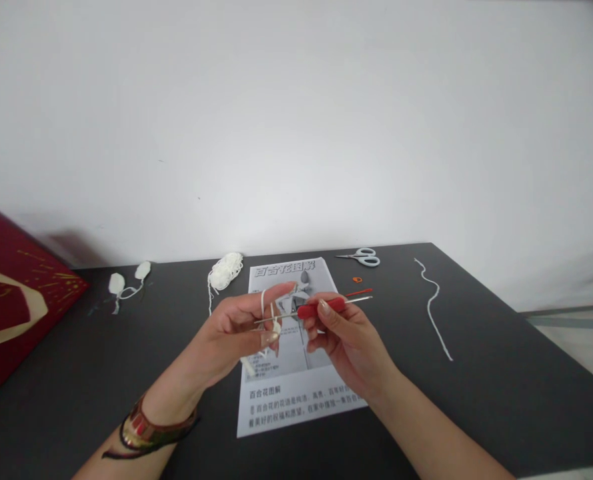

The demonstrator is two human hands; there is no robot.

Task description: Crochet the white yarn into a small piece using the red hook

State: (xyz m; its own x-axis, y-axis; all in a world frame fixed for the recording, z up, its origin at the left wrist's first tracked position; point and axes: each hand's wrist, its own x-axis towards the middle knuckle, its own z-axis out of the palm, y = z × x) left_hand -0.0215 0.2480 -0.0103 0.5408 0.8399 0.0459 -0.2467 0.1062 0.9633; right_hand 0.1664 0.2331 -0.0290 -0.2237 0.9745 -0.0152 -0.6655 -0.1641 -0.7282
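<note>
My right hand [334, 330] grips a crochet hook [321, 308] by its red handle, with metal shafts sticking out at both ends. The left shaft reaches across to my left hand [241, 327], whose thumb and fingers pinch a small piece of white crochet work [276, 327]. A strand of white yarn [262, 303] loops round the raised index finger of that hand. Behind it, a ball of white yarn [226, 271] lies on the table, a strand trailing toward me. Below both hands is a printed pattern sheet [296, 403], partly covered by them.
On the black table [391, 373] lie scissors [366, 257], an orange stitch marker [357, 280], a red needle-like tool [360, 292] and a loose cord [431, 300]. Two white crocheted pieces [117, 284] sit at the left, near a red bag [21, 293]. A white wall [296, 133] stands behind.
</note>
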